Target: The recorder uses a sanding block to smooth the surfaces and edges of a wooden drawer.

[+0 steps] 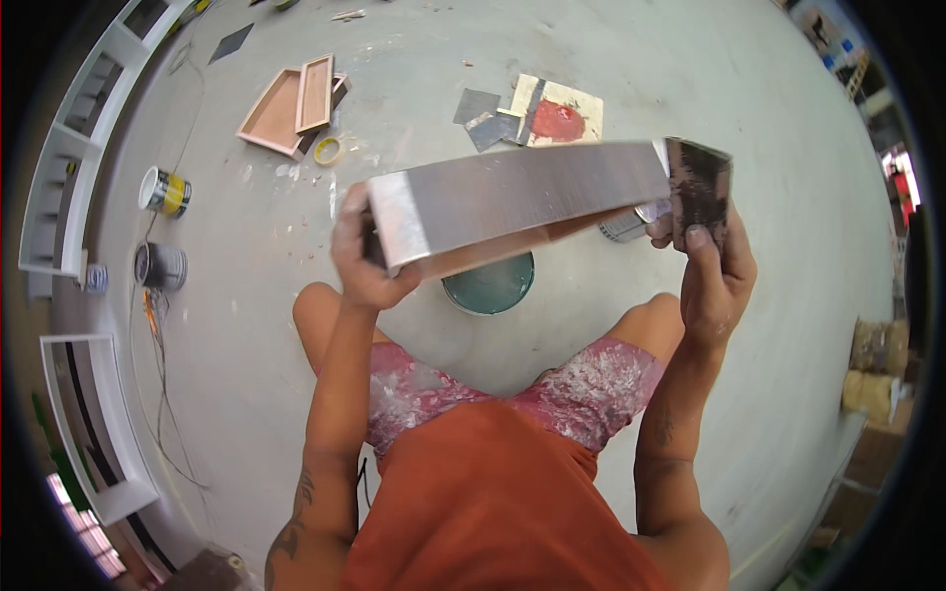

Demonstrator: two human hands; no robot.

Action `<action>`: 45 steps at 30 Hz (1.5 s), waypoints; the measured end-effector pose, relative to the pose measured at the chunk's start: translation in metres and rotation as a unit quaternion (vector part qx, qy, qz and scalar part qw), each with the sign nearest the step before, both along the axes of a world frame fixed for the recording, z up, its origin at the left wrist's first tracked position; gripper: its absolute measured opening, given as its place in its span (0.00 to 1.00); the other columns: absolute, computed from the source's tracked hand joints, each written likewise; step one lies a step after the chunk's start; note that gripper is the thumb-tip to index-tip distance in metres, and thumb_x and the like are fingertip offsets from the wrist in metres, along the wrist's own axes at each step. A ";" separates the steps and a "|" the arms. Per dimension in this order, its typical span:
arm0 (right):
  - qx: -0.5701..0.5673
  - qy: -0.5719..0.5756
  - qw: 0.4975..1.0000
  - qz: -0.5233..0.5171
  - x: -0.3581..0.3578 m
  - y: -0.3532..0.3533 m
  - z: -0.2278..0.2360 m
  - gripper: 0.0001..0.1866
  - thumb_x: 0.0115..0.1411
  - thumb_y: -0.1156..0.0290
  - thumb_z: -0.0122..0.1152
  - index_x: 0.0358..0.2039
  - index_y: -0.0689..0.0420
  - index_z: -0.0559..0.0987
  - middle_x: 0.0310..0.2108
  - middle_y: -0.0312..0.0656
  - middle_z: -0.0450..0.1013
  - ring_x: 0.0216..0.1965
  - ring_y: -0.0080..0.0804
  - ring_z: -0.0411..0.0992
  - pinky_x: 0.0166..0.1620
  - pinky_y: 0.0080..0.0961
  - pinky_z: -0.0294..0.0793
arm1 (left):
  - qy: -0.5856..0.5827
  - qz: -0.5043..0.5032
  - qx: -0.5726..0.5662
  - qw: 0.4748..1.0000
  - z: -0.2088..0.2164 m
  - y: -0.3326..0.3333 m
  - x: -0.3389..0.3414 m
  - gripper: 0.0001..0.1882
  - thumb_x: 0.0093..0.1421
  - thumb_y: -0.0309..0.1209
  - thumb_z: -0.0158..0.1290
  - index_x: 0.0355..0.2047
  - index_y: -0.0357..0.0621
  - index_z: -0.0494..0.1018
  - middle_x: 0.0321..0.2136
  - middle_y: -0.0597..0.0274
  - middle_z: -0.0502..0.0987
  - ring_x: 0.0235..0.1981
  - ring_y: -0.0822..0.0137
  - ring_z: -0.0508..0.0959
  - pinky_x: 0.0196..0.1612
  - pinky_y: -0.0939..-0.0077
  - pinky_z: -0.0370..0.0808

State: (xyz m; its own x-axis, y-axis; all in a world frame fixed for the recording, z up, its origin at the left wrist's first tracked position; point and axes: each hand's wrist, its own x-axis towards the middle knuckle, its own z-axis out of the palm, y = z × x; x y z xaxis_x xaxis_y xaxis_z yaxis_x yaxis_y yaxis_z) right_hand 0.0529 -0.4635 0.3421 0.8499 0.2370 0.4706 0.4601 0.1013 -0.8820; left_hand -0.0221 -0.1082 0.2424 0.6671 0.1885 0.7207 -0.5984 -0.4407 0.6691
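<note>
A long, shallow wooden box (537,187) is held up in front of me, tilted, with a grey-brown grained side and pale ends. Its pinkish-brown inner side shows along the lower edge. My left hand (370,251) is wrapped round the left end, thumb underneath. At the right end my right hand (714,281) is closed on a dark, scuffed rectangular piece that looks like worn sandpaper (701,187). The thumb presses on its face, and it touches or overlaps the box end; which of these I cannot tell. Below the box stands a round tub of green liquid (490,284).
A metal can (624,229) is partly hidden behind the box. Farther off lie wooden trays (271,108), a tape roll (327,151), dark sheets (490,128) and a board with red paste (559,120). Paint cans (161,267), cables and white frames (99,128) line the left.
</note>
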 end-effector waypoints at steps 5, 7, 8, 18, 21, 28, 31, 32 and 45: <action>-0.255 -0.261 0.923 0.123 0.016 0.060 0.039 0.28 0.64 0.89 0.52 0.62 0.55 0.80 0.58 0.49 0.76 0.49 0.40 0.79 0.47 0.32 0.79 | 0.129 -0.063 -0.142 0.979 -0.031 -0.005 0.007 0.42 0.52 0.31 0.69 0.66 0.32 0.67 0.53 0.55 0.78 0.54 0.64 0.80 0.59 0.66 0.76; -0.281 -0.313 0.870 0.258 0.023 0.098 0.044 0.31 0.59 0.87 0.59 0.63 0.51 0.80 0.59 0.50 0.76 0.52 0.45 0.78 0.56 0.37 0.78 | 0.138 -0.077 -0.153 0.976 -0.032 -0.005 0.007 0.41 0.53 0.30 0.68 0.66 0.33 0.67 0.55 0.54 0.78 0.56 0.64 0.80 0.61 0.66 0.75; -0.282 -0.318 0.864 0.269 0.026 0.116 0.049 0.31 0.59 0.87 0.59 0.63 0.51 0.80 0.59 0.50 0.76 0.52 0.45 0.78 0.56 0.37 0.78 | 0.153 -0.103 -0.158 0.970 -0.029 -0.008 0.009 0.40 0.54 0.30 0.67 0.66 0.33 0.67 0.56 0.54 0.78 0.57 0.63 0.79 0.62 0.66 0.75; -0.483 -0.480 0.698 0.222 0.021 0.184 0.056 0.27 0.62 0.73 0.62 0.62 0.41 0.79 0.61 0.35 0.73 0.53 0.39 0.73 0.57 0.36 0.73 | 0.045 -0.020 -0.249 0.967 -0.039 -0.024 0.028 0.26 0.56 0.24 0.55 0.57 0.33 0.75 0.47 0.54 0.83 0.51 0.64 0.82 0.57 0.68 0.77; -0.533 -0.502 0.667 0.139 0.047 0.189 0.052 0.27 0.63 0.70 0.61 0.63 0.39 0.78 0.61 0.34 0.73 0.51 0.37 0.73 0.54 0.35 0.73 | 0.059 0.019 -0.239 0.969 -0.031 -0.028 0.037 0.26 0.56 0.28 0.62 0.55 0.34 0.76 0.46 0.51 0.85 0.49 0.61 0.84 0.54 0.65 0.79; -0.532 -0.507 0.653 0.184 0.033 0.191 0.056 0.27 0.62 0.66 0.63 0.64 0.36 0.78 0.61 0.33 0.73 0.47 0.37 0.73 0.51 0.35 0.72 | 0.067 0.006 -0.275 0.959 -0.033 -0.028 0.036 0.28 0.56 0.30 0.63 0.58 0.37 0.76 0.48 0.49 0.85 0.51 0.59 0.85 0.55 0.66 0.79; -0.541 -0.511 0.655 0.130 0.040 0.192 0.063 0.31 0.57 0.62 0.70 0.64 0.39 0.77 0.61 0.35 0.72 0.48 0.38 0.73 0.50 0.34 0.72 | 0.061 0.010 -0.269 0.961 -0.029 -0.030 0.037 0.27 0.57 0.29 0.64 0.58 0.37 0.76 0.49 0.52 0.84 0.51 0.61 0.84 0.55 0.67 0.79; -0.539 -0.512 0.655 0.133 0.033 0.192 0.063 0.31 0.57 0.62 0.70 0.64 0.39 0.77 0.61 0.35 0.72 0.48 0.38 0.73 0.50 0.34 0.72 | 0.059 -0.015 -0.299 0.952 -0.030 -0.030 0.035 0.26 0.57 0.28 0.63 0.57 0.37 0.76 0.49 0.53 0.84 0.52 0.62 0.84 0.55 0.67 0.80; -0.553 -0.506 0.640 0.168 0.033 0.195 0.064 0.29 0.60 0.64 0.68 0.63 0.40 0.79 0.57 0.31 0.74 0.44 0.38 0.73 0.50 0.34 0.76 | 0.111 0.055 -0.240 0.963 -0.029 -0.031 0.038 0.23 0.55 0.21 0.61 0.54 0.38 0.78 0.45 0.47 0.85 0.50 0.52 0.86 0.52 0.65 0.81</action>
State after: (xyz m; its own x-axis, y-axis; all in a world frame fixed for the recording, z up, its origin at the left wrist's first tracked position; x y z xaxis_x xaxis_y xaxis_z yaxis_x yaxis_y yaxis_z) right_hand 0.0860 -0.2682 0.4059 0.0554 0.9903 0.1272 0.9689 -0.0841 0.2328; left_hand 0.0157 -0.1392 0.2136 0.7518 0.5423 0.3751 -0.3845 -0.1015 0.9175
